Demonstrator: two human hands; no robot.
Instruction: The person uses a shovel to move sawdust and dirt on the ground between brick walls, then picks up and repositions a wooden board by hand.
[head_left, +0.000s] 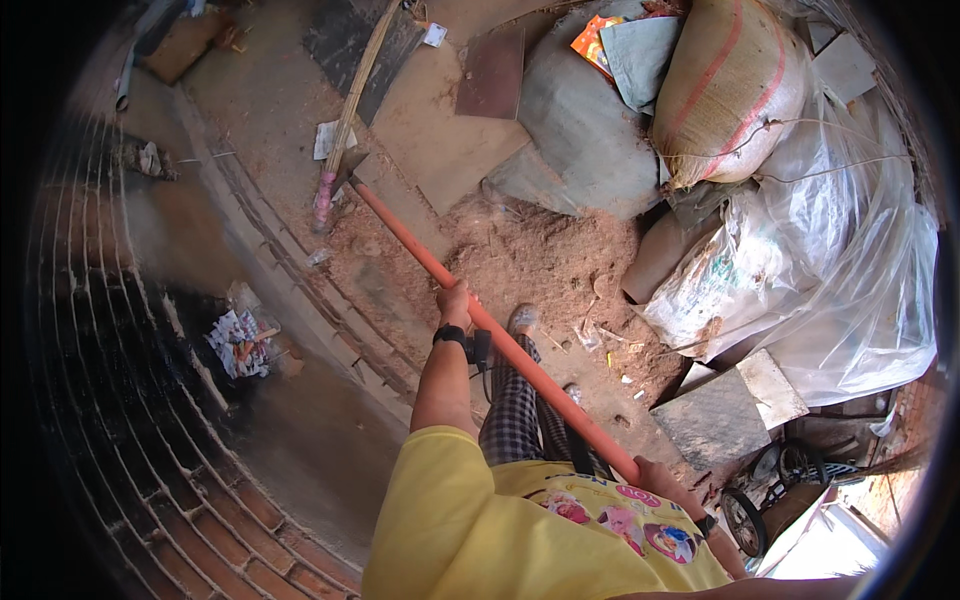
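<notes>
Both my hands grip a long-handled tool with an orange pole (545, 385), which slants from lower right to upper left. My left hand (455, 303) is wrapped round the pole at about its middle. Lower down, near its end, my right hand (655, 478) is closed round it. At the far end is a dark metal blade (347, 168), like a hoe's or a shovel's; its exact shape is hard to tell. The blade is beside a bundle of pale stalks (366, 75) with a pink-wrapped end. Loose reddish-brown dirt (540, 250) covers the ground ahead of my feet.
A full woven sack (735, 90) with red stripes rests on a grey sheet at right, beside clear plastic sheeting (870, 270). Flat boards (710, 425) and a small wheeled cart (760, 515) are at lower right. A brick wall (200, 510) curves along the left, near crumpled litter (240, 343).
</notes>
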